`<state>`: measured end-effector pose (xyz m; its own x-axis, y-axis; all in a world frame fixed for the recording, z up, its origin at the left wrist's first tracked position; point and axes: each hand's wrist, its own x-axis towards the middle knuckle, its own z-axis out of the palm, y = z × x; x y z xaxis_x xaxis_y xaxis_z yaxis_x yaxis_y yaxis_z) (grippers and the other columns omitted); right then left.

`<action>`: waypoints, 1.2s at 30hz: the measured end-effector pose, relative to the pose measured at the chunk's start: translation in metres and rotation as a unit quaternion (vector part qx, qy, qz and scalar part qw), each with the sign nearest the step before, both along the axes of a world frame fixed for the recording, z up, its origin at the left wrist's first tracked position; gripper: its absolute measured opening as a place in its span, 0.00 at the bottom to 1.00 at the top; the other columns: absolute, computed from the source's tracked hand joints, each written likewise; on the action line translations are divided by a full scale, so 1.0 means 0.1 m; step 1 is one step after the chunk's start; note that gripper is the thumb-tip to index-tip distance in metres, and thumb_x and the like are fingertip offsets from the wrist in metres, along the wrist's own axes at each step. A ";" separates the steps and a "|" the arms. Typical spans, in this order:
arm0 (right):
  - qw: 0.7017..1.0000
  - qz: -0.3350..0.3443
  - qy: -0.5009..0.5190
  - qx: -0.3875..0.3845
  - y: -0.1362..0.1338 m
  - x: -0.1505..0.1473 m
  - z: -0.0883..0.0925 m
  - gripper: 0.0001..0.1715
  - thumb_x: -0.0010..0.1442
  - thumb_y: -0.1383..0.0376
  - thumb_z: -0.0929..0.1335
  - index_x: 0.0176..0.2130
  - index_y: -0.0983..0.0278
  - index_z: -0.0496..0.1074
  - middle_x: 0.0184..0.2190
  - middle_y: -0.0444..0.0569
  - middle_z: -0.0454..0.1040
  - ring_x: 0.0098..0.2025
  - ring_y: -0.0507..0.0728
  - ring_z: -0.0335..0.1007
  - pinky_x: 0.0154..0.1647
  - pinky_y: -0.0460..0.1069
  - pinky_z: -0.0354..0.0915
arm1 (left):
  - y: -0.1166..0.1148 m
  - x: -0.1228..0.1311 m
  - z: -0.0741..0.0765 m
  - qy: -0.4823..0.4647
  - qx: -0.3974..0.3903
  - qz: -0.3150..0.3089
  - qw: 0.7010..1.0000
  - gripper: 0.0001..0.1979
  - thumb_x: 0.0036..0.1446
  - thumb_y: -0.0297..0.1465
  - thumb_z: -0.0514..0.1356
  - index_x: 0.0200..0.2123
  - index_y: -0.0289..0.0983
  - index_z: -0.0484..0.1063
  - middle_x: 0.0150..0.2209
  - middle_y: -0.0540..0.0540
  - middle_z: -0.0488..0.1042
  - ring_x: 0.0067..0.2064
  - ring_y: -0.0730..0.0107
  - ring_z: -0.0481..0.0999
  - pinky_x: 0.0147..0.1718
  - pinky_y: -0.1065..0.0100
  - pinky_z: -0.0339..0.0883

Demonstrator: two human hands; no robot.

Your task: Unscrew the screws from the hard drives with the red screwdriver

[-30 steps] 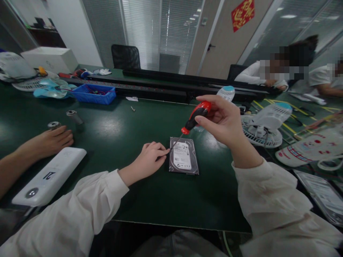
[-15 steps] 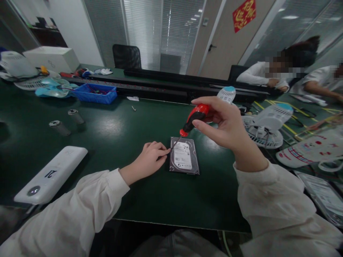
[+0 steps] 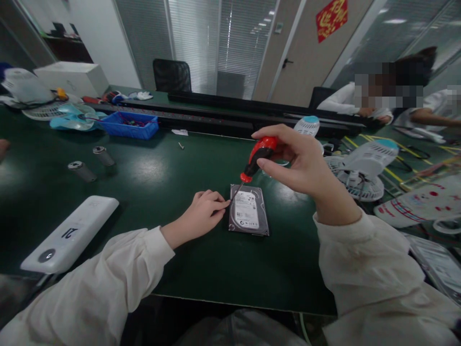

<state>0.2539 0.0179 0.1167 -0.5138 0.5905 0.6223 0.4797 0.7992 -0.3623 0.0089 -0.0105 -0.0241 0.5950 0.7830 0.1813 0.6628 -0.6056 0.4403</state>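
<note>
A hard drive [image 3: 262, 217] with a white label lies flat on the green table in front of me. My left hand [image 3: 202, 215] reaches its left edge, fingers bent close together and fingertips against the side, steadying it. In my right hand [image 3: 297, 161] is a red and black screwdriver [image 3: 260, 154], gripped by the handle between thumb and fingers. Its shaft slants down to the left, and the tip meets the drive's left edge beside my left fingertip. Whatever is under the tip is too small to make out.
Left stand a white power bank [image 3: 72, 235] and two metal cylinders [image 3: 82, 170]. Farther back are a blue basket [image 3: 131, 127] of wires and a small screw [image 3: 181, 145]. Right are white fans [image 3: 370, 161] and a patterned white cup [image 3: 414, 204]. Two people sit at the far right.
The screwdriver handle and my right hand have shifted slightly left and up. My left hand stays at the drive's edge. Someone's fingertips now show at the far left edge.
</note>
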 end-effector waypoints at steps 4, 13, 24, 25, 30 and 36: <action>0.998 -0.016 -0.050 0.026 0.02 -0.04 0.07 0.16 0.61 0.56 0.74 0.47 0.59 0.74 0.35 0.45 0.75 0.31 0.53 0.70 0.31 0.50 0.70 | 0.01 0.00 0.00 -0.005 0.002 -0.002 1.000 0.20 0.71 0.27 0.57 0.61 0.43 0.78 0.50 0.43 0.78 0.54 0.55 0.73 0.60 0.43 0.61; 0.998 -0.038 -0.052 0.020 0.06 -0.18 -0.05 0.17 0.73 0.56 0.60 0.54 0.59 0.69 0.38 0.47 0.76 0.32 0.55 0.70 0.38 0.53 0.69 | 0.01 -0.01 -0.03 -0.013 0.002 0.001 1.000 0.20 0.71 0.27 0.56 0.61 0.43 0.78 0.50 0.43 0.77 0.54 0.55 0.73 0.60 0.43 0.61; 0.999 -0.014 -0.051 0.011 0.08 -0.17 -0.06 0.16 0.73 0.60 0.59 0.57 0.58 0.65 0.45 0.49 0.75 0.39 0.58 0.72 0.47 0.57 0.72 | 0.02 0.00 -0.03 -0.008 0.009 0.002 1.000 0.20 0.70 0.26 0.56 0.59 0.44 0.80 0.49 0.43 0.78 0.53 0.55 0.73 0.60 0.42 0.61; 0.999 0.003 -0.040 -0.001 0.08 -0.17 -0.07 0.16 0.72 0.61 0.59 0.57 0.58 0.63 0.47 0.49 0.74 0.41 0.58 0.72 0.50 0.58 0.72 | 0.01 0.00 -0.02 -0.008 0.008 0.003 1.000 0.20 0.70 0.26 0.56 0.59 0.44 0.80 0.49 0.43 0.78 0.53 0.55 0.73 0.60 0.42 0.60; 0.999 0.010 -0.005 -0.046 0.09 -0.18 -0.11 0.16 0.71 0.60 0.61 0.57 0.56 0.64 0.48 0.49 0.72 0.44 0.58 0.73 0.51 0.58 0.75 | 0.01 0.00 0.00 -0.008 0.001 0.003 1.000 0.20 0.70 0.26 0.57 0.59 0.44 0.80 0.49 0.43 0.78 0.54 0.55 0.73 0.61 0.42 0.60; 0.999 -0.011 -0.007 0.039 0.12 -0.22 -0.11 0.16 0.69 0.51 0.68 0.49 0.57 0.69 0.42 0.48 0.73 0.40 0.57 0.72 0.48 0.58 0.76 | 0.00 0.00 0.01 -0.007 -0.003 0.003 1.000 0.19 0.71 0.26 0.57 0.60 0.42 0.79 0.50 0.43 0.78 0.54 0.54 0.73 0.61 0.42 0.60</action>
